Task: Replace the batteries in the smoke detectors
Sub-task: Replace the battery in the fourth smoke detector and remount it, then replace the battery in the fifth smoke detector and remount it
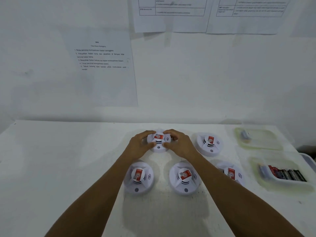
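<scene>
At the back of the white table, both hands grasp one smoke detector: the left hand curls round its left rim, the right hand round its right. Its red sticker is too small to read. Four more detectors sit nearby, and a clear tub at the right holds batteries. A wall sheet begins "Buka penutup kompartmen bateri penggera"

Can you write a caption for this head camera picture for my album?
Left hand and right hand grip a smoke detector at the table, batteries in a tray nearby.
</scene>
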